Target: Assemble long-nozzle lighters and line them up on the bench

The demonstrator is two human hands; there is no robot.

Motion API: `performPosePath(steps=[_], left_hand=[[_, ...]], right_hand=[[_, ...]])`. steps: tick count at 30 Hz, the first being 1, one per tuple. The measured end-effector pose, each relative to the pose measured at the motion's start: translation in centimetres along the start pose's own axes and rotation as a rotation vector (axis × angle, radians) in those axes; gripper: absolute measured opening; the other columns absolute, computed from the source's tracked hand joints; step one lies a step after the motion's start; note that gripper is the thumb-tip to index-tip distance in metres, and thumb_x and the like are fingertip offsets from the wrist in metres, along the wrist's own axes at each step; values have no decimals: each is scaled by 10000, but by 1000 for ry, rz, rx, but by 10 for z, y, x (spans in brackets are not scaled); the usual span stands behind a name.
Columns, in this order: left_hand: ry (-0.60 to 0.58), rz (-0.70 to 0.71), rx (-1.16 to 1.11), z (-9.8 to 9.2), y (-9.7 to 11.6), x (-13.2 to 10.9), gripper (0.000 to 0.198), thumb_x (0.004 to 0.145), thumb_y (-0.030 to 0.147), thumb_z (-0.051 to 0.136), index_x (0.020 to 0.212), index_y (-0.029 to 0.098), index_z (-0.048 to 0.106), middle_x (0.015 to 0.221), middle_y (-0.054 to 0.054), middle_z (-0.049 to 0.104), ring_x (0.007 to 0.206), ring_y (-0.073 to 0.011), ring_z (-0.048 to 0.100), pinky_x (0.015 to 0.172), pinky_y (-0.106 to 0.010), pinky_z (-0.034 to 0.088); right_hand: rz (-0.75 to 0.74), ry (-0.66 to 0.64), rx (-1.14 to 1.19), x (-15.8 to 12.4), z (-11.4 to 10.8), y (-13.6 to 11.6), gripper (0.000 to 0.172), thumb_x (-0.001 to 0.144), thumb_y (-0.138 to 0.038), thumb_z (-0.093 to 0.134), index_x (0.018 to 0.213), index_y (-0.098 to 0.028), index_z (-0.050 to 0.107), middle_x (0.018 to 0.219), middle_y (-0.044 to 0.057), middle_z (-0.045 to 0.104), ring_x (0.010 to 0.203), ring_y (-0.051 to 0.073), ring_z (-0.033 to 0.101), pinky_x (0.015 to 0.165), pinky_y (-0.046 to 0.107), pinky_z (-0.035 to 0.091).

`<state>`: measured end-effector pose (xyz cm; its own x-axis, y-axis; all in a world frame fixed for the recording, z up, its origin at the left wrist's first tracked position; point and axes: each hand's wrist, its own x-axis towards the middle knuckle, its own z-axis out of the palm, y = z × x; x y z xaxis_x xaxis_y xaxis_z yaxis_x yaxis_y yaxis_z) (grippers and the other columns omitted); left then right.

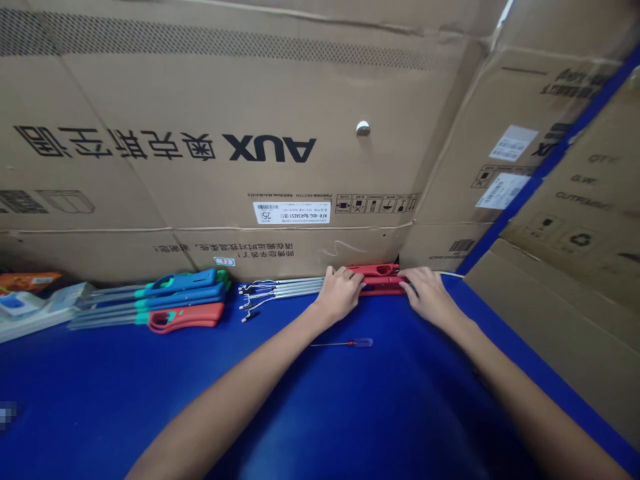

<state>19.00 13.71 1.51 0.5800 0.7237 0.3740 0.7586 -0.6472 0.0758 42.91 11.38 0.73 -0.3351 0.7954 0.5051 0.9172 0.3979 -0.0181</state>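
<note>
Against the cardboard wall at the back of the blue table, several red long-necked lighters [383, 287] lie side by side, their metal tubes [295, 287] and loose wires [253, 313] pointing left. My left hand [341, 293] is closed over them where the handles meet the tubes. At the other end, my right hand [424, 292] has its thumb and fingers closed on the handle ends. Both hands cover parts of the handles. Nearer to me lies a screwdriver [361, 343] with a clear, reddish handle, touched by neither hand.
To the left sits a stack of blue and red long-necked lighters [187, 300]. Beyond it are a pale box [60, 307] and an orange packet [30, 281]. Tall cardboard [225, 87] closes off the back, and more cardboard [565, 320] stands along the right edge.
</note>
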Motion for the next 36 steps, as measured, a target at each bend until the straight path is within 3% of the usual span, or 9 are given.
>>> performPosePath(steps=[8, 24, 36], left_hand=[[27, -13, -11, 3, -2, 1, 229, 996, 267, 426, 1055, 181, 630, 988, -87, 714, 963, -240, 589, 773, -377, 328], [-23, -16, 11, 8, -8, -7, 147, 915, 251, 535, 961, 175, 652, 955, -97, 702, 961, -262, 584, 776, -400, 342], [-28, -3, 0, 16, -6, -5, 169, 920, 269, 525, 1011, 194, 646, 1000, -96, 700, 992, -266, 573, 795, -404, 344]], right_hand=[[-10, 18, 38, 1, 0, 1, 252, 941, -252, 417, 1047, -193, 638, 995, 135, 689, 919, 285, 579, 778, 423, 456], [-56, -15, 80, -1, 21, -3, 186, 925, -242, 472, 981, -208, 645, 986, 105, 689, 925, 271, 572, 829, 428, 449], [-35, 2, 92, -6, 23, 1, 152, 903, -238, 500, 950, -205, 641, 996, 114, 657, 950, 273, 566, 848, 435, 469]])
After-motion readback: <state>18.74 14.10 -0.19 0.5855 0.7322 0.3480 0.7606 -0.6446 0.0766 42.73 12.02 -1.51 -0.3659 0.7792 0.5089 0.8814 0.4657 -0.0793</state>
